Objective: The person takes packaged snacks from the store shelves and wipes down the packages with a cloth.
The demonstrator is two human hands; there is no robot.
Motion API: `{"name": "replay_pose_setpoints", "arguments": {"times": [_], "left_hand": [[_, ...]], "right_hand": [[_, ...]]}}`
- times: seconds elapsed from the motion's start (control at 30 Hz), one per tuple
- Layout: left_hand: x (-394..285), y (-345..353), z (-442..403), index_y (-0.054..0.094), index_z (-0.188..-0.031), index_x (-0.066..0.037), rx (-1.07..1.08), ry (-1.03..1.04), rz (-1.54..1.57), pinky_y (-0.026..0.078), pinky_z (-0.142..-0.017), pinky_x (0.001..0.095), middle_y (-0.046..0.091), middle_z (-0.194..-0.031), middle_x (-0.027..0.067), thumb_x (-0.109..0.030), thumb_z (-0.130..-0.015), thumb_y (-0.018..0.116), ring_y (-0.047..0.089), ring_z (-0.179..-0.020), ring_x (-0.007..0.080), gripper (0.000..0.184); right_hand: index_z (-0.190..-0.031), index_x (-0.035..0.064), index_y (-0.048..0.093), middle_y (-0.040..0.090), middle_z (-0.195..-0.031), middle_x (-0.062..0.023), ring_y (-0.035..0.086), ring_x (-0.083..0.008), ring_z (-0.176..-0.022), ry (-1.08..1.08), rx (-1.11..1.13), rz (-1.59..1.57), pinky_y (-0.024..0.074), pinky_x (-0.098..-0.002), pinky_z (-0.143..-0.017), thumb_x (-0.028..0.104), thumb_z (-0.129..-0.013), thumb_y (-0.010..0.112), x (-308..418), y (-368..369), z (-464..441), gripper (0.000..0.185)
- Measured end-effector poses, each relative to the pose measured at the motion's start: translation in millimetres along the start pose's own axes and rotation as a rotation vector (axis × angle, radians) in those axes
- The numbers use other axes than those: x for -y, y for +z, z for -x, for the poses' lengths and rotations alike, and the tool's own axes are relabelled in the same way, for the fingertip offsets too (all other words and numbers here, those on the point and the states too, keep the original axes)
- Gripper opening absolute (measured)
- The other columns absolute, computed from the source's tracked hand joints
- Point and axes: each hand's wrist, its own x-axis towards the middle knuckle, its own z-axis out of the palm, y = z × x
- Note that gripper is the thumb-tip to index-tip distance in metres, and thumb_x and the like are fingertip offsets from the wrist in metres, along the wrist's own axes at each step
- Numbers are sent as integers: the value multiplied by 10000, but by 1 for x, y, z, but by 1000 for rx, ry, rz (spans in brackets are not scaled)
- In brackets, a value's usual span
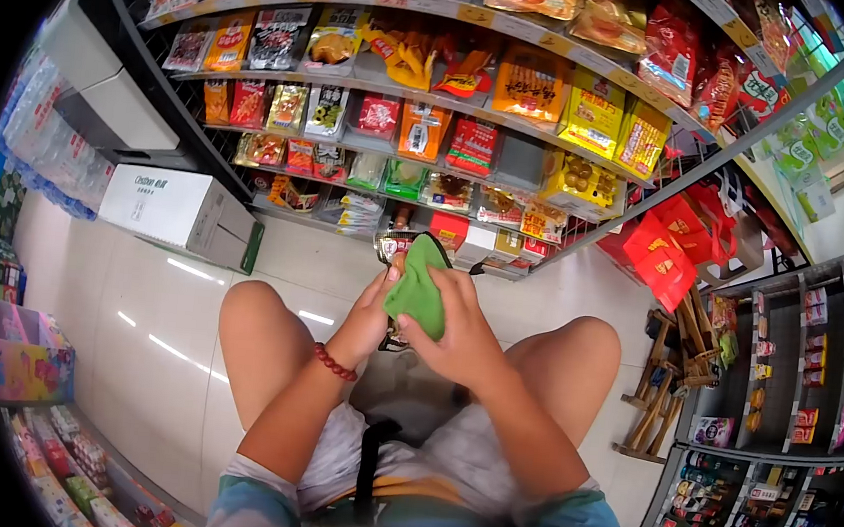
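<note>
My right hand (458, 329) is closed on a green cloth (420, 288), which hangs between my two hands above my lap. My left hand (367, 317), below a red bead bracelet (335, 363), is closed at the cloth's left side. Its fingers grip a shiny dark and gold snack packet (394, 244), whose upper end shows beyond the cloth. The cloth lies against the packet and covers most of it. A further bit of the packet seems to show beneath my hands.
Ahead stands a shelf rack (377, 84) with rows of snack packets. A white carton (168, 209) sits on the floor at the left. To the right are red bags (670, 245), wooden stools (657, 385) and another shelf unit (784, 366).
</note>
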Motion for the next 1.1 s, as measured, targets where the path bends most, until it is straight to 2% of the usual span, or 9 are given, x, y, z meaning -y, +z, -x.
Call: {"name": "replay_pose_setpoints", "arguments": {"times": [0.2,0.27,0.4,0.5,0.63,0.7,0.93,1.07,1.1], "left_hand": [[6,0,-9,490,-1432,-35,-14,-33,-159,519,-928,279,637,-1206,48,-392,-1130,388,620,-1082,114,478],[-2,3,-7,505,-1382,-53,21,-137,-169,584,-765,288,639,-1107,49,-411,-1120,414,663,-905,109,453],[-5,5,-8,496,-1367,-52,63,-208,-135,596,-654,304,627,-993,34,-406,-1119,416,659,-787,110,440],[-8,-2,-13,531,-1344,-59,92,-276,-189,563,-703,262,621,-963,6,-401,-1116,436,637,-816,87,422],[-1,-16,-14,603,-1298,-70,103,-196,-270,467,-795,191,633,-1007,-29,-371,-1109,476,598,-902,43,377],[-2,-10,-12,535,-1412,-68,15,-231,-145,505,-750,231,668,-1032,-5,-374,-1105,477,630,-874,73,438],[-8,-4,-3,525,-1431,-67,28,-276,206,557,-820,269,694,-1205,31,-390,-1094,492,687,-1001,123,468],[-16,2,-4,415,-1526,-73,151,-189,412,463,-1118,404,489,-1536,142,-475,-1113,341,542,-1351,261,581],[-19,0,-3,415,-1526,-73,142,-186,413,463,-1118,404,489,-1536,142,-475,-1113,341,542,-1351,261,581]], "right_hand": [[-1366,-42,491,522,-1255,-222,601,-384,-1107,104,-66,-32,495,-401,-969,133,-913,710,-37,1,-6,533],[-1326,-48,524,541,-1231,-206,613,-373,-1082,143,-88,-9,506,-394,-942,114,-907,697,-35,-4,-12,482],[-1292,-50,542,559,-1187,-202,615,-370,-1070,142,-157,-13,508,-397,-928,100,-896,690,-40,-3,-11,448],[-1274,-40,548,571,-1146,-198,621,-364,-1045,178,-144,-38,511,-394,-909,102,-884,705,-46,-7,-8,443],[-1251,-26,558,580,-1109,-184,622,-359,-1006,182,-104,-107,511,-387,-891,98,-865,723,-48,2,3,437],[-1246,-22,560,581,-1105,-181,621,-356,-1000,189,-106,-125,511,-385,-888,95,-861,726,-46,3,5,435],[-1227,-57,550,563,-1117,-216,609,-396,-1025,205,-190,-184,508,-421,-896,139,-856,703,-31,15,7,447],[-1216,-53,549,560,-1122,-217,606,-407,-1019,188,-76,-176,509,-431,-891,137,-852,706,-17,25,15,440],[-1216,-53,549,560,-1122,-217,606,-407,-1019,186,-68,-182,509,-431,-891,137,-852,706,-14,28,17,440]]}}
